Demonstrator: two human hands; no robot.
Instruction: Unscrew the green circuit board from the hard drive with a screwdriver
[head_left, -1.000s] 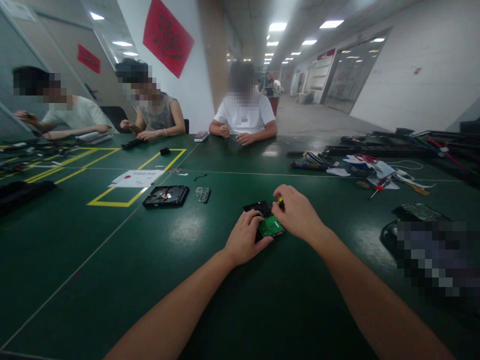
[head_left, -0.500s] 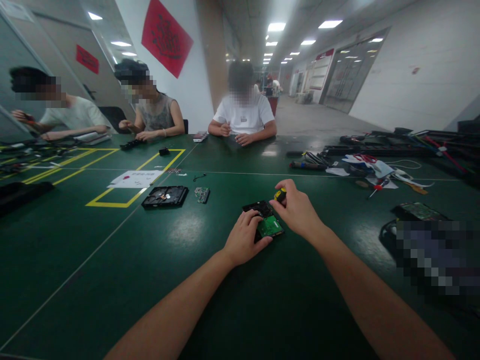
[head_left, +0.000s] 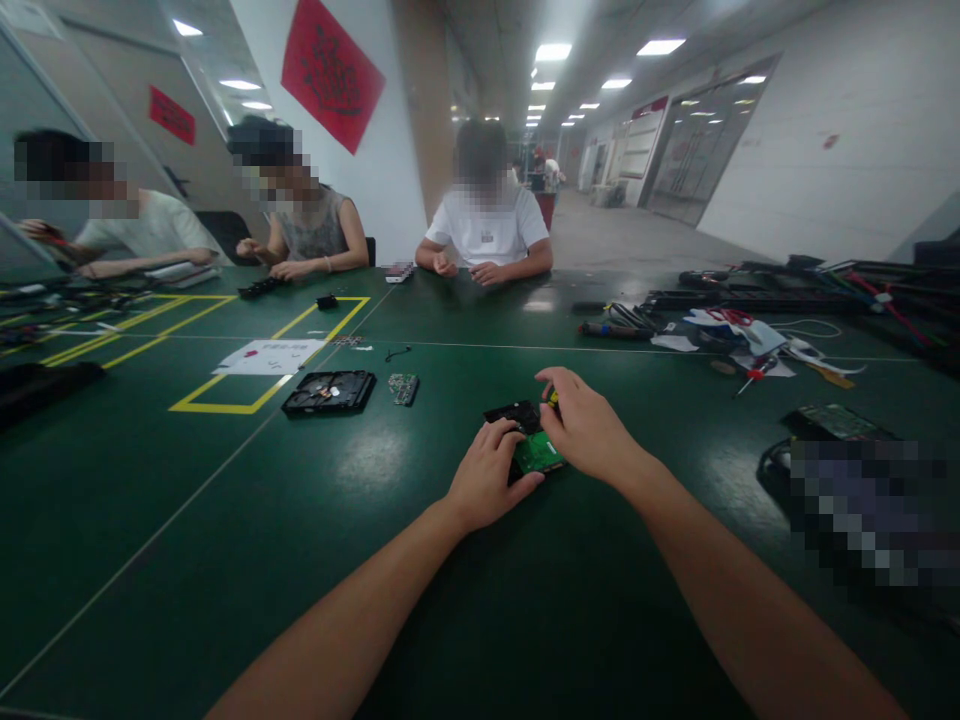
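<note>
A hard drive (head_left: 541, 450) lies on the green table, its green circuit board and black casing partly showing. My left hand (head_left: 486, 482) grips its left side, with the fingers over the top and the thumb along the near edge. Above the drive's right part, my right hand (head_left: 589, 425) is closed around a screwdriver (head_left: 553, 397) with a yellow and black handle. Its tip is hidden, so I cannot tell whether it touches a screw. To the left sit another black drive casing (head_left: 330, 393) and a small loose circuit board (head_left: 404, 388).
A paper sheet (head_left: 268, 357) lies by yellow tape. At right are a red-tipped screwdriver (head_left: 752, 378), cables, white gloves (head_left: 750, 335) and a dark device (head_left: 844, 422). Across the table sits a person in a white shirt (head_left: 486, 235); two more people sit at left.
My right hand has turned around the screwdriver and moved slightly left and down, covering more of its handle. My left hand and the hard drive have stayed in place.
</note>
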